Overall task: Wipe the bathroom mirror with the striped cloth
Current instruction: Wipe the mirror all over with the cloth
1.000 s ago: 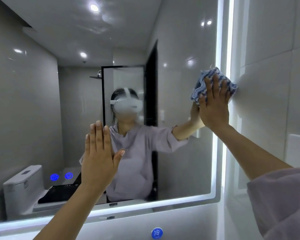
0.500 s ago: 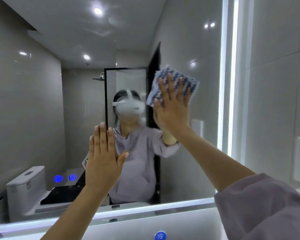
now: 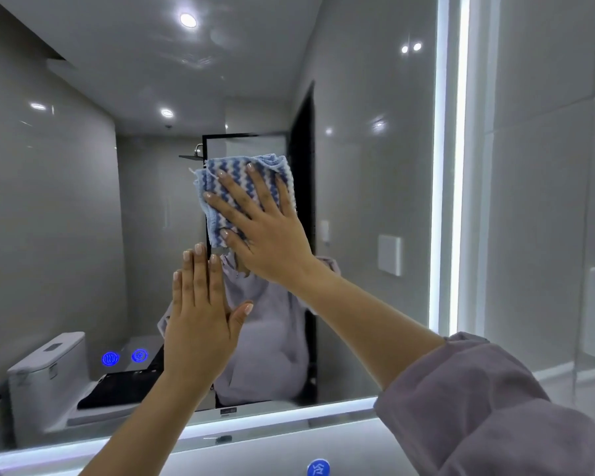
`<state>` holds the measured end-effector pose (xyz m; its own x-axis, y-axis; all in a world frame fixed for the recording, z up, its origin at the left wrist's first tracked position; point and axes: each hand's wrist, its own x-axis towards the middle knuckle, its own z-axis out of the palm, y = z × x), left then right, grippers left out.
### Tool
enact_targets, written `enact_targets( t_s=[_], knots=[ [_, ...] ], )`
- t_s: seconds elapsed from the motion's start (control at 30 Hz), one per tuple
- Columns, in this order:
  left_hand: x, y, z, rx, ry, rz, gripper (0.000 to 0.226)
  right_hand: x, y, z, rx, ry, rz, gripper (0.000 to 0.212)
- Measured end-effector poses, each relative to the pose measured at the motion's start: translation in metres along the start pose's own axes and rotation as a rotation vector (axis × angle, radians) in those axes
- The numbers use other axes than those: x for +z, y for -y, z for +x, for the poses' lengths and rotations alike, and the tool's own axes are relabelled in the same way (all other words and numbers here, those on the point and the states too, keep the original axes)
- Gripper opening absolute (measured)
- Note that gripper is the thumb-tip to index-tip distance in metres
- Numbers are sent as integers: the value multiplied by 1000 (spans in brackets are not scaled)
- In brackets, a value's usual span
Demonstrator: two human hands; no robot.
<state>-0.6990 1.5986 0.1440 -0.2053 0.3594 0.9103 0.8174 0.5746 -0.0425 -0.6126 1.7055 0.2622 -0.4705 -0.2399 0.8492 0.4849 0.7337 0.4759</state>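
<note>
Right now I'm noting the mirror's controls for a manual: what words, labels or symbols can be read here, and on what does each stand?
"冷": white character on the round blue button on the panel below the mirror.
Two round blue glowing icons low on the mirror's left: symbols only, too blurred to read.
Small dark label at the mirror's lower edge: too small to read.
Striped cloth: no text.

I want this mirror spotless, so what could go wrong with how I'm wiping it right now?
Your bare left hand lies flat on the mirror, so it will probably leave prints on the glass. Your right hand presses the striped cloth open-palmed without gripping it, and the cloth is bunched, so it could slip or drop. The blue touch icons sit low on the glass; a downward pass might trigger them.
</note>
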Motion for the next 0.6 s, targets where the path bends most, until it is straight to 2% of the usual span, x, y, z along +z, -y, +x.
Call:
enact_targets(
  t_s=[0.2,0.3,0.47,0.6],
  knots=[
    [-1,2,0,12,18,11,86,5,-8,-36,11,-45,44,52],
    [-2,2,0,19,12,12,86,5,-23,-65,40,-6,33,51],
    [-3,3,0,43,-6,8,88,4,-61,-111,108,25,-5,50],
    [-2,4,0,48,-17,17,89,8,-102,-154,197,-28,-22,53]
  ],
)
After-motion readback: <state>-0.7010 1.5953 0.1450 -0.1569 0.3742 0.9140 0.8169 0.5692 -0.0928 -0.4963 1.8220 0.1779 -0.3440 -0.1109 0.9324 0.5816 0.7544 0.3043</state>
